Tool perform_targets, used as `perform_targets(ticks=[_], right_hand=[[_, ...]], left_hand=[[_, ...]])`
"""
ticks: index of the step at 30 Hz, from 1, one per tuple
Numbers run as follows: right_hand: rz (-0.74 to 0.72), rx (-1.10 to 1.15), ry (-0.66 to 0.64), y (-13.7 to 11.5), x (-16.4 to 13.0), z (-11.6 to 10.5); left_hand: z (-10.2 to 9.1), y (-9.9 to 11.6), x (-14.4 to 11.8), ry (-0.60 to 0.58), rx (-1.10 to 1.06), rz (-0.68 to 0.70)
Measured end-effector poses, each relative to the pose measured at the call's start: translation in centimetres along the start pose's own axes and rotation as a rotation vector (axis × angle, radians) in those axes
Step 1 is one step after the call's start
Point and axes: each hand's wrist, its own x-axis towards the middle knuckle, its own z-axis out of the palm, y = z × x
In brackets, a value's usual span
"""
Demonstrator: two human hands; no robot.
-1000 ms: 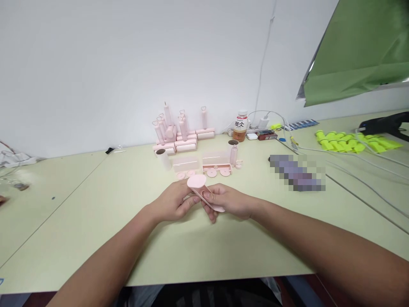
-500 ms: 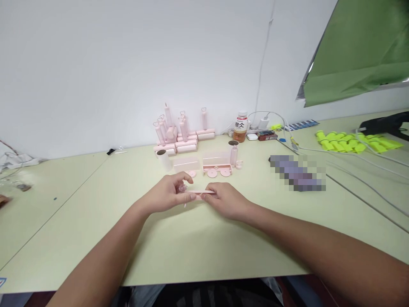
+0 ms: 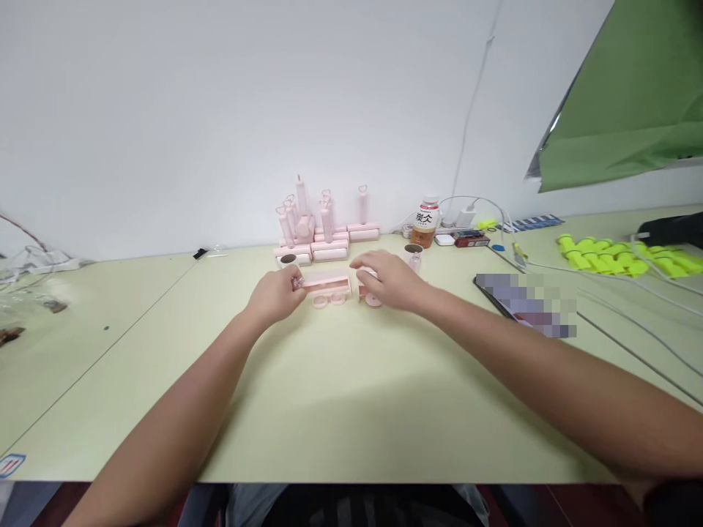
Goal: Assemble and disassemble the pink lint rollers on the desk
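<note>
The left hand (image 3: 277,295) has its fingers curled in, thumb and forefinger pinching a small pale, glinting piece (image 3: 297,282) whose make is too small to tell. From those fingertips the pink tray (image 3: 328,284) lies at about three o'clock, just beside them, possibly touching at its left end. The tray's long axis runs nine to three across the table (image 3: 351,395), so it sits crosswise between the two hands. The right hand (image 3: 387,279) comes in palm down from the tray's three o'clock end, fingers loosely spread and pointing toward nine, covering a second pink part (image 3: 367,282); whether they grip it or only rest on it cannot be told. Both hands are close, with the left nearer to the tray's end. Small pink discs (image 3: 328,299) lie at six o'clock from the tray, just beside it. Farther out at twelve stand the stacked pink rollers (image 3: 321,230) by the wall (a drink bottle (image 3: 426,221) at about one o'clock).
</note>
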Motion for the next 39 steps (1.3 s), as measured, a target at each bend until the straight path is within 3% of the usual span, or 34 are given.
perform_targets(ticks=[3, 6, 9, 14, 21, 25, 27, 29, 31, 33, 36, 39], right_hand=[[-0.035, -0.263, -0.280, 2.0, 4.1, 0.1], [-0.066, -0.362, -0.524, 2.9, 6.7, 0.8], [-0.086, -0.404, -0.628, 2.7, 7.9, 1.4], [0.053, -0.428, -0.712, 1.9, 8.8, 1.0], [0.074, -0.405, -0.697, 1.7, 8.9, 0.9], [0.040, -0.390, -0.629, 1.3, 8.4, 1.1], [0.002, -0.378, -0.533, 0.9, 8.0, 0.9], [-0.039, -0.296, -0.346, 0.2, 7.0, 0.7], [-0.031, -0.098, -0.120, -0.9, 5.1, 0.7], [0.105, 0.184, -0.016, -2.6, 2.3, 1.2], [0.210, 0.718, -0.148, -5.4, -2.7, 2.2], [0.262, 1.090, -0.317, -7.2, -6.6, 3.2]], left_hand=[[1.0, -0.1, 1.7, 0.018, 0.143, 0.001], [1.9, -0.2, 2.5, 0.006, 0.187, 0.005], [2.5, -0.4, 2.8, -0.003, 0.207, 0.003], [3.4, -0.4, 3.4, -0.025, 0.240, -0.003], [4.9, 0.2, 4.0, -0.086, 0.278, 0.015], [4.7, 0.1, 3.8, -0.113, 0.283, 0.028], [4.0, 0.2, 3.6, -0.103, 0.272, 0.026], [3.1, 0.7, 3.1, -0.073, 0.260, 0.019], [2.0, 1.7, 2.1, -0.002, 0.144, 0.032], [0.9, 3.2, 0.6, 0.099, -0.197, 0.079], [-0.1, 5.8, -2.5, 0.101, -0.881, 0.126], [0.2, 7.7, -5.3, 0.022, -1.329, 0.142]])
